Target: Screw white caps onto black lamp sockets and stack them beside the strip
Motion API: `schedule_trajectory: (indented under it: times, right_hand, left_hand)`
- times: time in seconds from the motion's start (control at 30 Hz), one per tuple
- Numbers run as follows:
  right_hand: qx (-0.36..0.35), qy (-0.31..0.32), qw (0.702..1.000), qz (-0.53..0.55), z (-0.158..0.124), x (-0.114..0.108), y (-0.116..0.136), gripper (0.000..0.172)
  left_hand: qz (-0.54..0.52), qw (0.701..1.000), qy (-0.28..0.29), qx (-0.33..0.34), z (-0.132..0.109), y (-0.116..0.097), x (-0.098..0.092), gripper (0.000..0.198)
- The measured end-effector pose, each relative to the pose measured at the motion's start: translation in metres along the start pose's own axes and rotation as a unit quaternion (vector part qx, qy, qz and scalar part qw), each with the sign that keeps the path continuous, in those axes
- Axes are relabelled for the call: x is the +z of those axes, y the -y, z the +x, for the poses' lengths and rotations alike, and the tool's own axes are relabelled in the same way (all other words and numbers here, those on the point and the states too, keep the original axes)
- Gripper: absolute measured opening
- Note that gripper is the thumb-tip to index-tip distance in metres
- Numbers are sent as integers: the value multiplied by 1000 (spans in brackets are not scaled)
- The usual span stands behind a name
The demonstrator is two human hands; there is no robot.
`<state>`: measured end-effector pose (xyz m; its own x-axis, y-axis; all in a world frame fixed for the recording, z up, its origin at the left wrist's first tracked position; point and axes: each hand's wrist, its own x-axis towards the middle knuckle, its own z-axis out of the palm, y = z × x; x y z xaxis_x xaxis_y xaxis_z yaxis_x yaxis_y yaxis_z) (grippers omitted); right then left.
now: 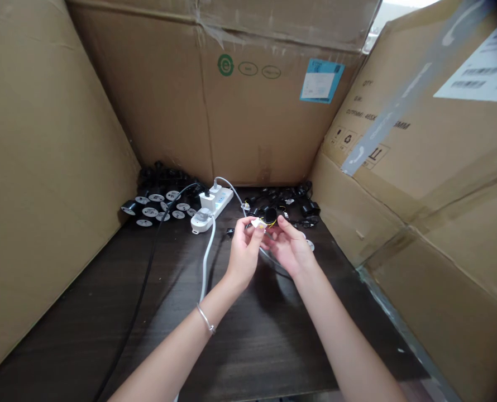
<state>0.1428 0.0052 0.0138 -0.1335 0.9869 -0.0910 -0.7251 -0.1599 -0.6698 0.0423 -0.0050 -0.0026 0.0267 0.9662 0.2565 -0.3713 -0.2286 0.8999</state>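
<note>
My left hand (pixel 245 248) pinches a small white piece (pixel 258 224) between thumb and fingers. Thin yellow wires (pixel 272 224) run from near that piece toward a black round housing (pixel 270 215), whose open end faces me. The housing is at the fingertips of my right hand (pixel 294 248), which is curled around its near side; some of those fingers are hidden. Both hands are close together above the dark table (pixel 257 346).
A white power strip (pixel 221 202) with plugged-in adapters stands left of my hands, its white cord (pixel 207 262) running toward me. Black parts with white discs (pixel 150 212) cluster at back left. Black cables and parts (pixel 309 207) lie at back right. Cardboard boxes (pixel 265 128) wall three sides.
</note>
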Motion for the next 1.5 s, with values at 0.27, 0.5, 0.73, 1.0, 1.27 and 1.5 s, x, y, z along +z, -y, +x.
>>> schedule_trajectory:
  times: [0.27,0.5,0.73,1.0,1.27,1.5]
  right_hand:
    - [-26,41,999,-10,0,-1,-4,27]
    - [-41,7,999,-21,2,-5,-6,34]
    - [-34,-5,999,-13,-1,-1,-5,37]
    - [-34,-2,999,2,-3,1,-5,39]
    - [-22,13,1000,14,-5,5,-5,38]
    - [1,33,999,33,-7,5,-5,31]
  left_hand:
    - [-2,999,-24,34,1,-2,-2,30]
    - [-5,999,-46,29,4,-7,-4,31]
    - [74,994,-42,63,5,-5,-9,34]
    - [261,950,-65,161,-1,-4,-10,38]
    - [297,923,-61,237,-1,-9,-11,39]
    - [293,925,-51,235,-1,-12,-9,33]
